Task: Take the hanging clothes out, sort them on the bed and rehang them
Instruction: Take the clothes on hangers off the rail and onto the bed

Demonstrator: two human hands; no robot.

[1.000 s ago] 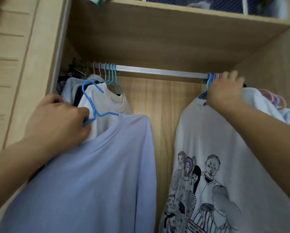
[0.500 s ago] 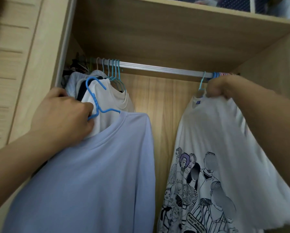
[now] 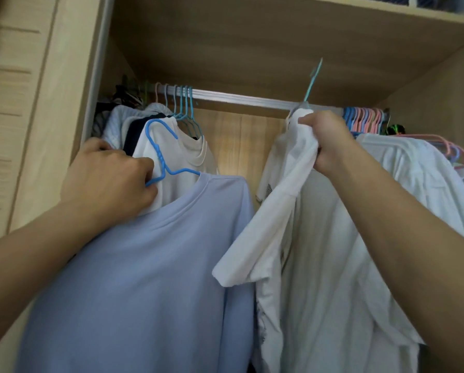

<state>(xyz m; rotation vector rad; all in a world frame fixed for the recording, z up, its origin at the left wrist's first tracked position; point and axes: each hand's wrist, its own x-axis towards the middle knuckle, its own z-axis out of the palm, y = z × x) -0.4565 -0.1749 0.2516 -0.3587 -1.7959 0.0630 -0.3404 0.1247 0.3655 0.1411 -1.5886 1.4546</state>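
Two hands grip garments off the wardrobe (image 3: pixel 252 44) rail (image 3: pixel 239 99). Left hand (image 3: pixel 107 181) clutches the blue hanger (image 3: pixel 161 157) carrying a lilac shirt (image 3: pixel 144 278); right hand (image 3: pixel 330 141) bunches a white shirt (image 3: pixel 292 224).

Lilac shirt (image 3: pixel 144 278) on blue hanger (image 3: pixel 159 154), white tee (image 3: pixel 314 265) bunched, both off rail (image 3: pixel 241 98).

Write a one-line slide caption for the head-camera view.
Left hand holds a lavender top on its blue hanger; right hand grips a white T-shirt below the rail.
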